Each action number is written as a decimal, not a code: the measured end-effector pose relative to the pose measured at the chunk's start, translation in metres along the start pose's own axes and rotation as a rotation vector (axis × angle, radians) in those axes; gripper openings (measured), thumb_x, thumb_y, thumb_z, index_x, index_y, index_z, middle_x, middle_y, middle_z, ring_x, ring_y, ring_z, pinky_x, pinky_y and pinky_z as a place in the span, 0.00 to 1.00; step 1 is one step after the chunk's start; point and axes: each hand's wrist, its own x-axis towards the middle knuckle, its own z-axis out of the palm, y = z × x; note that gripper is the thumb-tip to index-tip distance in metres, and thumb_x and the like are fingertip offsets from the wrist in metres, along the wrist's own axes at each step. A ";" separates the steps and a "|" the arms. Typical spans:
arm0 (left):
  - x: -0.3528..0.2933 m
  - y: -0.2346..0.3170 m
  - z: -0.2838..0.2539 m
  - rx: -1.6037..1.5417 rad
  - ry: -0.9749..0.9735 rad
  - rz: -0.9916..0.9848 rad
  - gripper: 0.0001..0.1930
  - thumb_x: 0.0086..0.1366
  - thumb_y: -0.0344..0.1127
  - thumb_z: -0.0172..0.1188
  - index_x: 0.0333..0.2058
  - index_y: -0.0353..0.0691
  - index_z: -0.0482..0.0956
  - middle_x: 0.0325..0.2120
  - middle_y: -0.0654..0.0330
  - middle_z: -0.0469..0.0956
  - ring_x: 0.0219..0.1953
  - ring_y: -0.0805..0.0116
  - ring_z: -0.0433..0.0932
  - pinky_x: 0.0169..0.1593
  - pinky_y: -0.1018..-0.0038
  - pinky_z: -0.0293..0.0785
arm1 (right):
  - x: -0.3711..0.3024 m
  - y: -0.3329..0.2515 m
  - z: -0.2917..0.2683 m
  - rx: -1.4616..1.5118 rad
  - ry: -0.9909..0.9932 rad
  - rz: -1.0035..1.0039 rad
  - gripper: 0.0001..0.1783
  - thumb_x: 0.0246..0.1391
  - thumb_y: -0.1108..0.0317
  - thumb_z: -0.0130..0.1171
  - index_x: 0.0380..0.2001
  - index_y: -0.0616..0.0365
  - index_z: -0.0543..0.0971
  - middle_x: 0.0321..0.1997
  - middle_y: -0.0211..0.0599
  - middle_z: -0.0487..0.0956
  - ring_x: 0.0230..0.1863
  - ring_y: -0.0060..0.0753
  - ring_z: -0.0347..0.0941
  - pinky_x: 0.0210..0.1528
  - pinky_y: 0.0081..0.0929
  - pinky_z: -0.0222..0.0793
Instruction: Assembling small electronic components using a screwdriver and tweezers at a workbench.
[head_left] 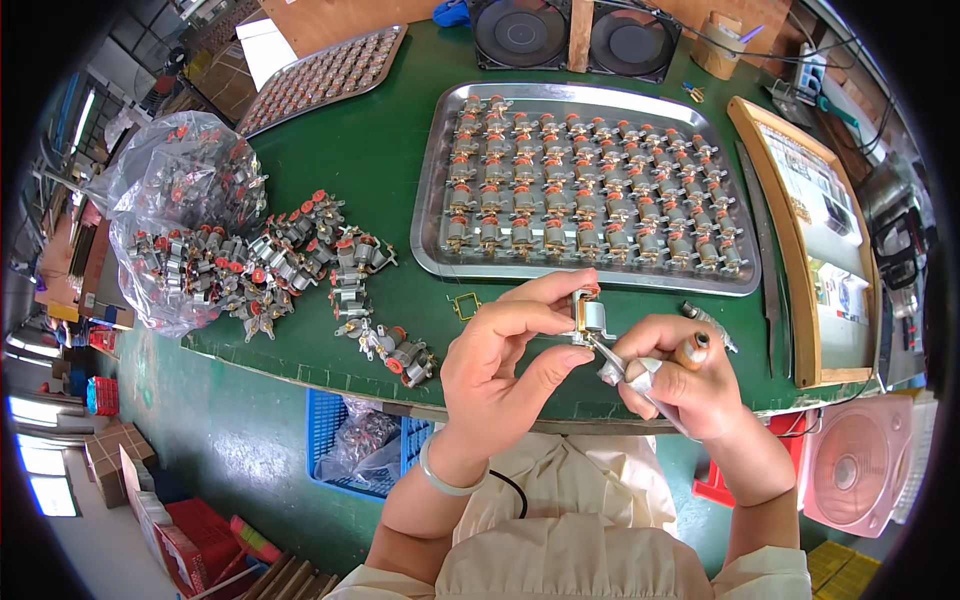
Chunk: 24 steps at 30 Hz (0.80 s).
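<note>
At the left, a clear bag (140,290) is filled with small motors, and a heap (285,262) of more motors is spread beside it on the green table (375,185). Behind the heap, a back tray (378,84) is set out with rows of motors. Below the table edge, a blue crate (322,430) is seen with a bagged load inside. A yellow wire piece (465,305) is left near the left hand (505,365), by whose fingers, nearly closed in a pinch, one motor (592,314) is held upright in front of the large tray (433,200), where motors are lined up in rows. A slim metal tool (660,408) is gripped by the tightly curled fingers of the right hand (700,395); its tip is brought to the motor's lower end, though whether contact is made cannot be told. Just beyond that hand, a loose motor (708,325) is laid on the table. Farther right, a wooden frame (788,270) is placed, and below it a pink fan (848,468) is seen.
</note>
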 end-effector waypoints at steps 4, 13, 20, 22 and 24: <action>-0.003 -0.001 -0.001 0.004 0.012 0.002 0.12 0.53 0.21 0.56 0.37 0.31 0.66 0.45 0.40 0.67 0.48 0.56 0.69 0.47 0.68 0.69 | 0.000 -0.001 0.005 -0.824 0.114 -0.466 0.09 0.47 0.75 0.48 0.31 0.70 0.71 0.22 0.35 0.73 0.20 0.17 0.67 0.20 0.17 0.62; -0.002 0.000 -0.002 -0.021 -0.008 0.009 0.12 0.53 0.21 0.56 0.37 0.31 0.66 0.45 0.40 0.67 0.48 0.55 0.69 0.48 0.67 0.69 | -0.006 -0.003 0.008 -0.572 0.108 -0.225 0.09 0.48 0.77 0.50 0.34 0.70 0.71 0.24 0.31 0.72 0.19 0.15 0.64 0.21 0.15 0.59; 0.000 -0.004 -0.004 -0.046 -0.011 0.017 0.12 0.53 0.20 0.56 0.37 0.31 0.66 0.44 0.41 0.68 0.48 0.55 0.69 0.48 0.67 0.68 | -0.002 -0.005 0.000 0.041 -0.030 0.049 0.11 0.49 0.76 0.52 0.36 0.71 0.70 0.27 0.32 0.72 0.24 0.15 0.64 0.24 0.12 0.59; 0.000 -0.004 -0.005 -0.023 -0.013 0.016 0.13 0.53 0.20 0.55 0.39 0.31 0.67 0.46 0.43 0.67 0.48 0.56 0.69 0.49 0.67 0.68 | -0.002 -0.007 0.003 -0.151 0.025 -0.010 0.11 0.48 0.76 0.52 0.36 0.71 0.70 0.26 0.32 0.72 0.23 0.15 0.64 0.23 0.12 0.58; 0.000 -0.001 -0.006 -0.034 0.020 -0.017 0.14 0.55 0.21 0.54 0.41 0.31 0.67 0.46 0.44 0.66 0.48 0.57 0.68 0.49 0.67 0.68 | -0.005 -0.006 0.006 -0.235 0.048 -0.046 0.11 0.48 0.76 0.52 0.35 0.70 0.71 0.25 0.31 0.71 0.22 0.14 0.63 0.23 0.13 0.57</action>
